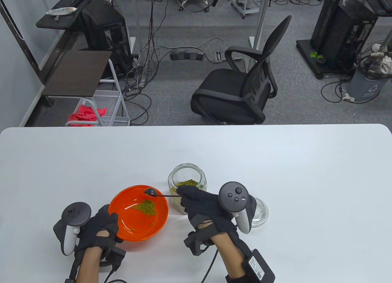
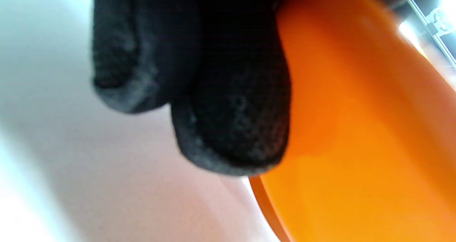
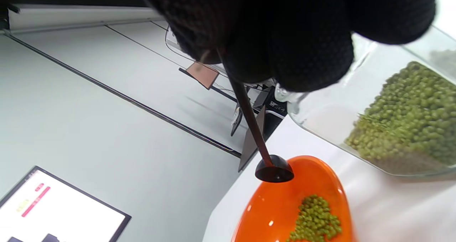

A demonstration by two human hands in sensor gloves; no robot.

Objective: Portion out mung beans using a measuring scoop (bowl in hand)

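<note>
An orange bowl [image 1: 122, 203] with a small heap of mung beans [image 1: 146, 207] is gripped at its near left rim by my left hand [image 1: 104, 228]. In the left wrist view my gloved fingers [image 2: 231, 128] lie against the bowl's outer wall [image 2: 356, 128]. My right hand [image 1: 199, 203] pinches the handle of a dark measuring scoop [image 1: 150, 191]; its cup sits turned over above the bowl's far rim. The right wrist view shows the scoop [image 3: 273, 170], the bowl [image 3: 263, 206] and its beans [image 3: 315, 217]. A glass jar [image 1: 186, 180] of mung beans stands right of the bowl, and also shows in the right wrist view [image 3: 402, 128].
A glass lid [image 1: 259, 212] lies on the white table [image 1: 275, 160] just right of my right hand. A black office chair [image 1: 239, 87] stands beyond the far table edge.
</note>
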